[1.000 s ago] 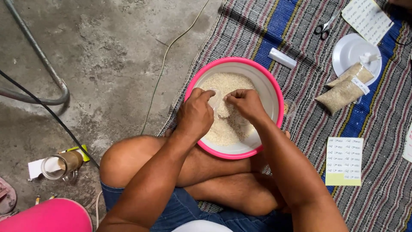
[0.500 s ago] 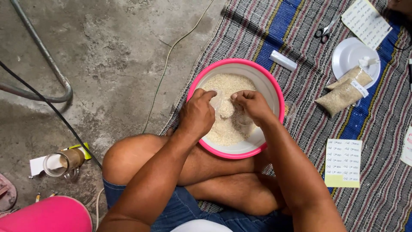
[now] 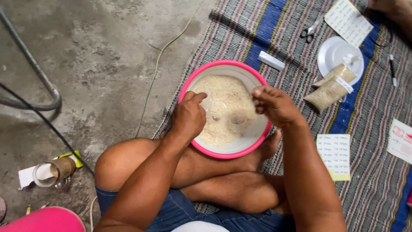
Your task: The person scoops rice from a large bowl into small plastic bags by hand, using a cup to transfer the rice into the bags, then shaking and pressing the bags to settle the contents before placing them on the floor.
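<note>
A pink-rimmed bowl (image 3: pixel 189 86) holding pale rice-like grain (image 3: pixel 227 107) rests against my crossed legs on a striped mat. My left hand (image 3: pixel 188 118) sits at the bowl's left rim, its fingers closed on what looks like a small clear plastic bag (image 3: pixel 207 102). My right hand (image 3: pixel 275 105) hovers over the right rim with its fingertips bunched together; I cannot see anything in it. The two hands are apart, with the grain showing between them. A dent marks the grain near the middle.
On the striped mat (image 3: pixel 373 129) lie two filled grain bags (image 3: pixel 329 88), a white plate (image 3: pixel 335 51), scissors (image 3: pixel 310 31), a small white box (image 3: pixel 271 60), a pen (image 3: pixel 392 71) and label sheets (image 3: pixel 334 157). Another person's hand (image 3: pixel 392 8) is top right. A metal pipe (image 3: pixel 40 83) and tape roll (image 3: pixel 53 171) lie on the concrete.
Both hands were together over the middle of the grain. They have drawn apart, the left to the left rim and the right to the right rim.
</note>
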